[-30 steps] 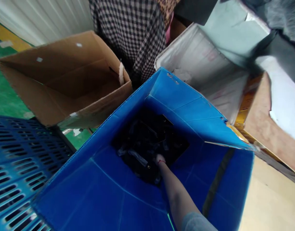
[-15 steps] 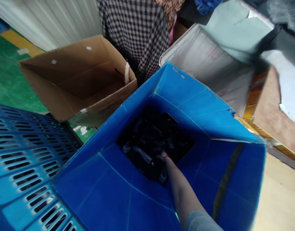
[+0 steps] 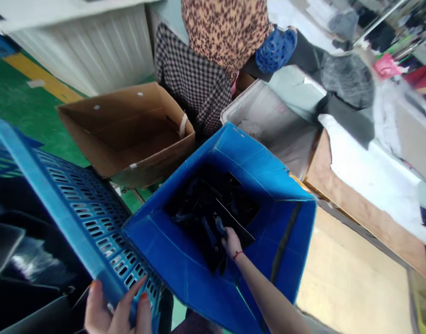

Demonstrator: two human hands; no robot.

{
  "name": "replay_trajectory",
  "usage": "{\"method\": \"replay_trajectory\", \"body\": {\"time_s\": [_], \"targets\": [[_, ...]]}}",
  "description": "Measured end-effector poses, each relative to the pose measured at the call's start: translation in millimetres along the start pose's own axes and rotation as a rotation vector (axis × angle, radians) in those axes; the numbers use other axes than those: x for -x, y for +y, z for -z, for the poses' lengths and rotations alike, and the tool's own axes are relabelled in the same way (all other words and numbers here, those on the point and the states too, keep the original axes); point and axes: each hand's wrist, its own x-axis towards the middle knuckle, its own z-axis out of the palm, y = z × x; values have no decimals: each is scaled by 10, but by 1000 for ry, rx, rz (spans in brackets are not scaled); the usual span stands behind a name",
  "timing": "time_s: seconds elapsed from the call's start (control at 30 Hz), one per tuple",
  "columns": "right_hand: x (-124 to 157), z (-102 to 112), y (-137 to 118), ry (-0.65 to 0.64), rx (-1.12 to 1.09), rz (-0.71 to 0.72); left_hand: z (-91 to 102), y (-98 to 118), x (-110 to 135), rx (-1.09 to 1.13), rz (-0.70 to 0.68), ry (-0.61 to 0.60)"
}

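My right hand (image 3: 232, 243) reaches down into a blue corrugated-plastic bin (image 3: 185, 273). Its fingers are closed on a flat black piece (image 3: 237, 227) with a pale edge, a small metal fitting and a greyish strip; the exact kind is unclear. Beneath it lies a pile of similar black pieces (image 3: 195, 204) with grey strips. At the lower left, my left hand (image 3: 118, 308) has its fingers hooked over the rim of a blue slatted plastic crate (image 3: 77, 232). Inside that crate are dark flat pieces (image 3: 28, 297) and some clear plastic, partly blurred.
An open cardboard box (image 3: 104, 116) stands beyond the crate. Behind the bin is a whitish tub (image 3: 268, 111), near checkered cloth (image 3: 188, 74) and leopard-print cloth (image 3: 226, 32). A wooden board (image 3: 352, 246) lies to the right, with a cluttered worktable (image 3: 372, 171) behind it.
My right hand has risen slightly from the pile with a black piece. My left hand has come into view on the crate's rim. The view has shifted, showing more of the crate and worktable.
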Motion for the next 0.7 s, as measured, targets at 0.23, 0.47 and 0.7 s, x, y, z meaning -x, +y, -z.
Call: {"method": "replay_trajectory", "body": {"time_s": [0.23, 0.47, 0.7], "targets": [[1216, 1199, -1033, 289, -199, 197, 433, 20, 141, 145, -131, -64], [2524, 1466, -2464, 542, -710, 404, 1142, 105, 152, 964, 654, -475], [2407, 887, -3243, 154, -757, 627, 2095, -136, -203, 1043, 893, -2]]}}
